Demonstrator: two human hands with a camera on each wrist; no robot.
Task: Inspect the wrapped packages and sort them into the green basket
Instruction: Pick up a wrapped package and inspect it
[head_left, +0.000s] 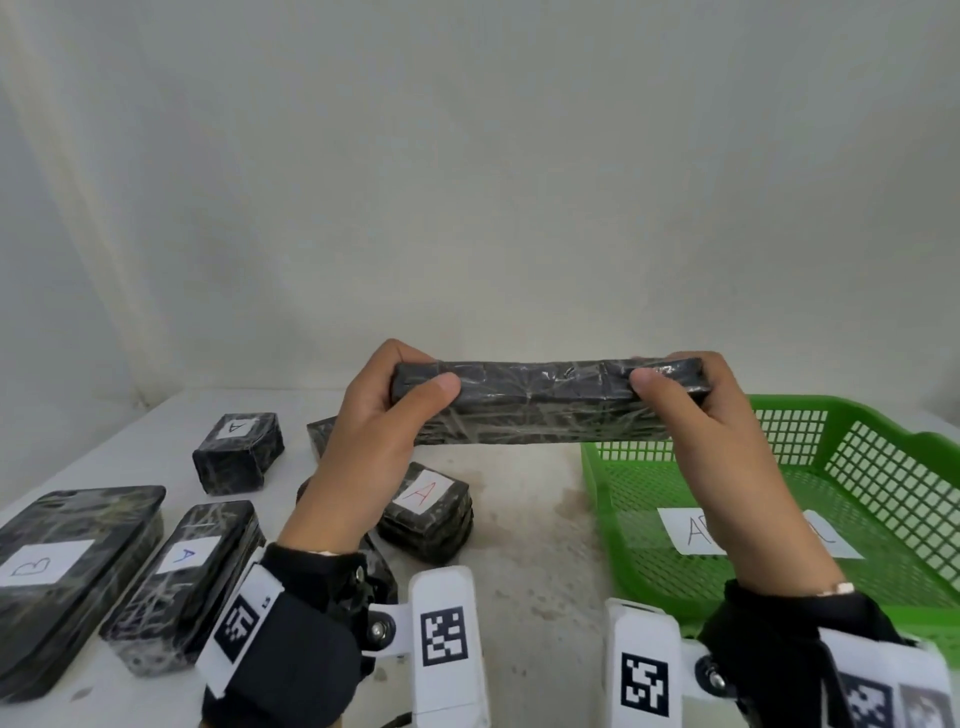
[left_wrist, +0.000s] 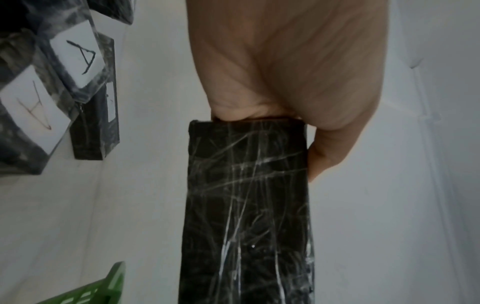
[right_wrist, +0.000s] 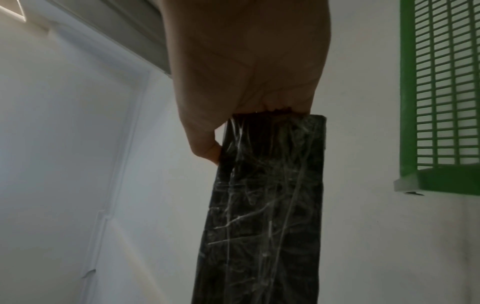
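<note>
A long black package wrapped in clear film (head_left: 540, 402) is held level above the table, one end in each hand. My left hand (head_left: 387, 410) grips its left end, thumb on the near face and fingers curled behind. My right hand (head_left: 691, 410) grips the right end the same way. No label shows on the faces I see. The left wrist view shows the package (left_wrist: 246, 205) running away from my left hand (left_wrist: 285, 72); the right wrist view shows the package (right_wrist: 262, 216) below my right hand (right_wrist: 246, 61). The green basket (head_left: 883, 467) stands at the right, with a paper label on its floor.
More wrapped packages lie on the white table at left: a large flat one marked B (head_left: 67, 571), one marked A (head_left: 182, 577), a small block marked A (head_left: 239, 452) and a stack marked A (head_left: 428, 512). A white wall stands close behind.
</note>
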